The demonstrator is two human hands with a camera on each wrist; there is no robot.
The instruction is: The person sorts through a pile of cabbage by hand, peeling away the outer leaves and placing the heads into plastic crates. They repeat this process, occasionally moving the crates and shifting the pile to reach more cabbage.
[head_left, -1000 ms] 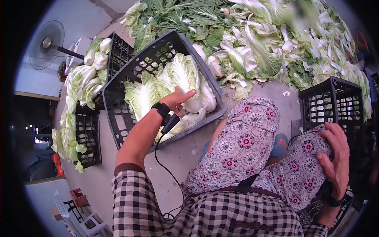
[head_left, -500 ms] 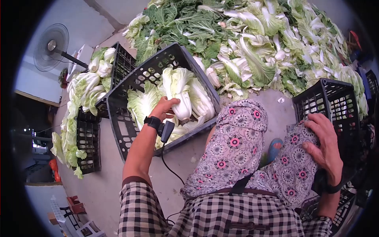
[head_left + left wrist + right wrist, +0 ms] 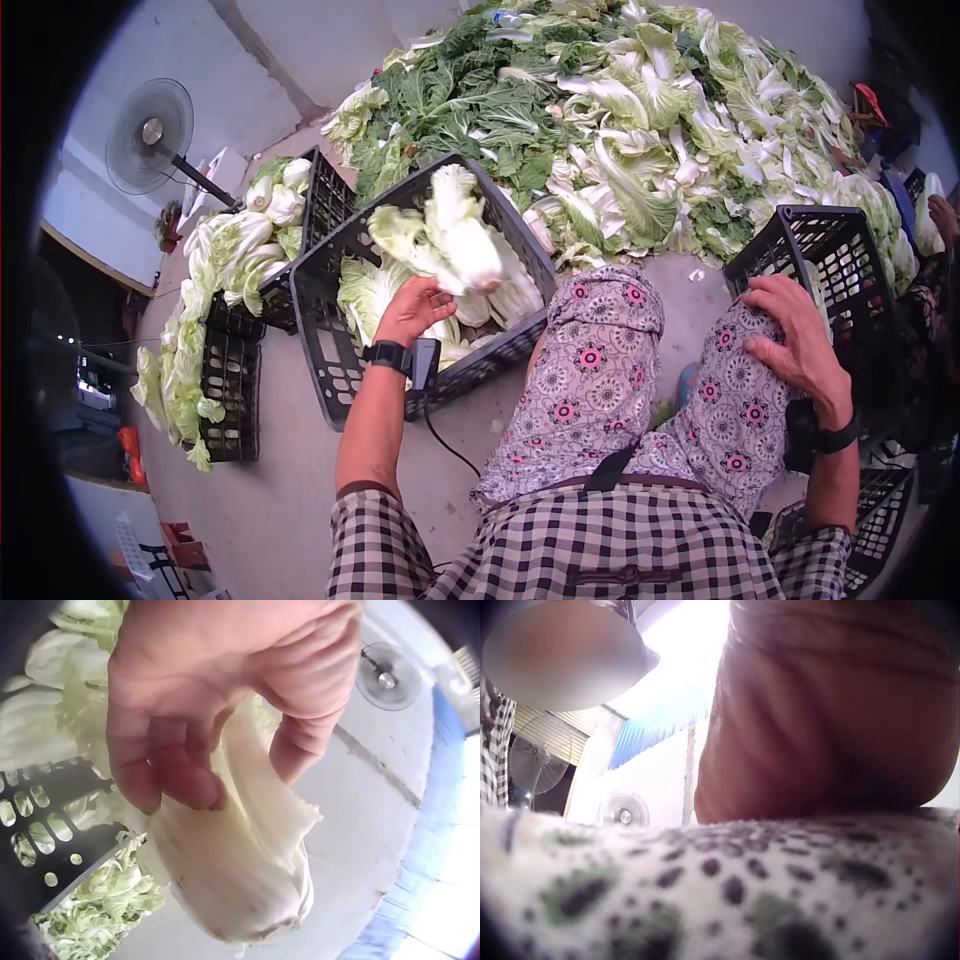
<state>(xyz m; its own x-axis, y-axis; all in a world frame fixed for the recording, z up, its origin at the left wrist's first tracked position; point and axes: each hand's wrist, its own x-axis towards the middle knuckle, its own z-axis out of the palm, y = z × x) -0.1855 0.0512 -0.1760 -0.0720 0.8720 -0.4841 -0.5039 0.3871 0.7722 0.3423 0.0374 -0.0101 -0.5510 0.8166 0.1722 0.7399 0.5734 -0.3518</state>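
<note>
One cabbage (image 3: 468, 255), just above centre frame, up and right of the nearer left hand (image 3: 412, 312) — pinched between curled fingers and thumb, above the black crate (image 3: 490, 355). Long axis steep: leafy tip toward the top, blunt base lower right. Right hand (image 3: 800, 345) well apart, far right, loosely spread on printed trousers (image 3: 600, 380). Smooth white below, crinkled pale green above — rigid, perforated crate plastic.

Grey floor (image 3: 270, 510), cabbage leaves (image 3: 640, 190) heaped on it, black crates (image 3: 515, 232) standing
</note>
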